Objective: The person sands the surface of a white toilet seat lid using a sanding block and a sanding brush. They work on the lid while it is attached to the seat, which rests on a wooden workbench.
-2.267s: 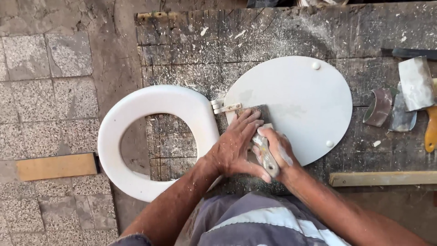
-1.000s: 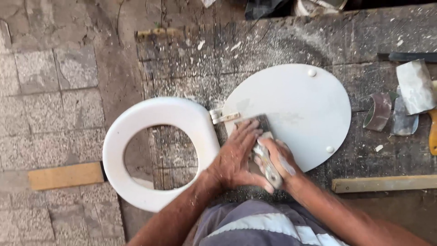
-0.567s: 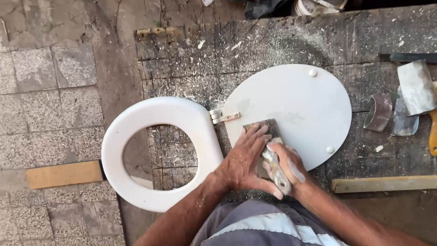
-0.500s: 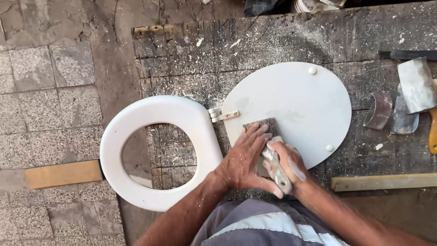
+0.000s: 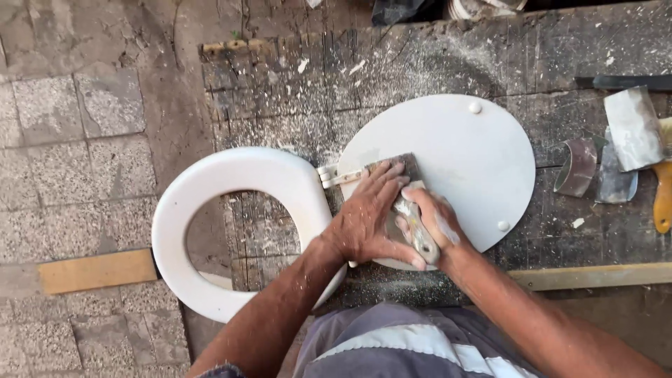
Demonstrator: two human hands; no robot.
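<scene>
A white toilet seat lid (image 5: 455, 161) lies flat on a dusty dark wooden workbench (image 5: 294, 98), hinged at its left edge to the white seat ring (image 5: 231, 175), which hangs partly over the bench's left side above grey paving stones (image 5: 63, 126). The person's left hand (image 5: 367, 220) presses palm-down with its fingers spread and flat on the blade of a wide putty knife (image 5: 402, 199) that rests on the near-left part of the lid. The right hand (image 5: 430, 224) is wrapped closed around the knife's handle, just beside the left hand and touching it. White smears mark the fingers and the handle.

On the right of the bench, well apart from the lid, lie several more scrapers (image 5: 633, 129): a broad one with a yellow handle, and smaller curved blades beside it. A long wooden strip (image 5: 595, 274) runs along the bench's near edge, under the right forearm. A short wooden plank (image 5: 94, 271) lies on the paving, touching the ring's left side. White flecks and dust are scattered over the bench. No containers can be clearly made out.
</scene>
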